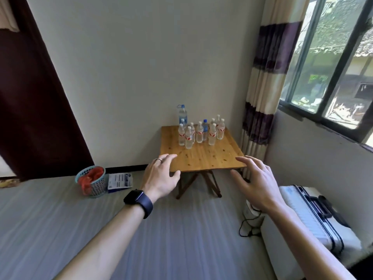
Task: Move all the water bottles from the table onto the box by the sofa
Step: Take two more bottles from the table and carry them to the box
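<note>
Water bottles, clear and capped, stand clustered toward the far edge of the wooden table. Nearest, the left hand and right hand hover with fingers spread, holding nothing, before the table's near edge. A blue basket on the floor holds something red. Beyond, a striped curtain flanks the window.

Daylight pours in from the window at the right, bright and partly washed out outside. The room is evenly lit, with soft shadows. Wide-angle distortion bends the edges; the picture is slightly soft throughout.
</note>
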A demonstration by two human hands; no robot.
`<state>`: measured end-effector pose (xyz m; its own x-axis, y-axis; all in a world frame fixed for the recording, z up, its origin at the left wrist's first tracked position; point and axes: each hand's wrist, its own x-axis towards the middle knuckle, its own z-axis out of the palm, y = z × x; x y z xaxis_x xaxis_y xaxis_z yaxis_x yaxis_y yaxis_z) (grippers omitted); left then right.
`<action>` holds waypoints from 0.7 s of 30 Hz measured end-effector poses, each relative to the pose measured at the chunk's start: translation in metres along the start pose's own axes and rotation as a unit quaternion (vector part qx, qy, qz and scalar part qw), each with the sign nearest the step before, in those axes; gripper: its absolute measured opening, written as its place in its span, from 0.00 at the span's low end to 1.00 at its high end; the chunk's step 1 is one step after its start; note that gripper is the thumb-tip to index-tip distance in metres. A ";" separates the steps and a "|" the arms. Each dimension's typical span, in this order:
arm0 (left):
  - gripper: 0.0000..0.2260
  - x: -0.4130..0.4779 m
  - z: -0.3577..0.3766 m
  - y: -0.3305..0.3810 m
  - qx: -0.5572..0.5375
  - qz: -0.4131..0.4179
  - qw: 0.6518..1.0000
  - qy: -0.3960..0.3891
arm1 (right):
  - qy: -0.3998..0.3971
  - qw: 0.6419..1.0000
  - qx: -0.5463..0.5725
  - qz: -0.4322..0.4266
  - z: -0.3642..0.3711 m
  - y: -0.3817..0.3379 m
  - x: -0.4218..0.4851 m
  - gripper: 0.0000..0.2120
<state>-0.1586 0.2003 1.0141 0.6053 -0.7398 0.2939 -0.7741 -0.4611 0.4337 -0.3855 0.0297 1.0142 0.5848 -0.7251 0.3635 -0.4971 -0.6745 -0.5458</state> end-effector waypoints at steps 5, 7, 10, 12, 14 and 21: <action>0.24 0.088 0.040 -0.005 -0.005 -0.003 1.000 -0.003 | -0.033 0.999 0.000 -0.003 0.032 0.032 0.089 0.26; 0.24 0.125 0.063 -0.010 -0.018 -0.009 1.000 -0.011 | -0.034 0.999 0.002 0.002 0.047 0.048 0.125 0.27; 0.24 0.182 0.102 -0.021 -0.042 -0.015 0.999 -0.031 | -0.039 0.999 -0.006 0.016 0.072 0.074 0.181 0.26; 0.24 0.223 0.125 -0.026 -0.056 -0.015 0.997 -0.050 | -0.038 0.999 -0.011 0.022 0.088 0.087 0.219 0.26; 0.24 0.270 0.142 -0.031 -0.067 -0.008 0.996 -0.062 | -0.029 0.999 -0.017 0.026 0.101 0.098 0.261 0.25; 0.24 0.437 0.179 -0.039 -0.071 0.008 0.995 -0.063 | -0.004 0.998 -0.046 0.043 0.131 0.128 0.395 0.23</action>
<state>0.1027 -0.1925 0.9728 0.5585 -0.8061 0.1960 -0.7438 -0.3819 0.5486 -0.1339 -0.3252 0.9892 0.5422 -0.7802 0.3119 -0.6019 -0.6197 -0.5037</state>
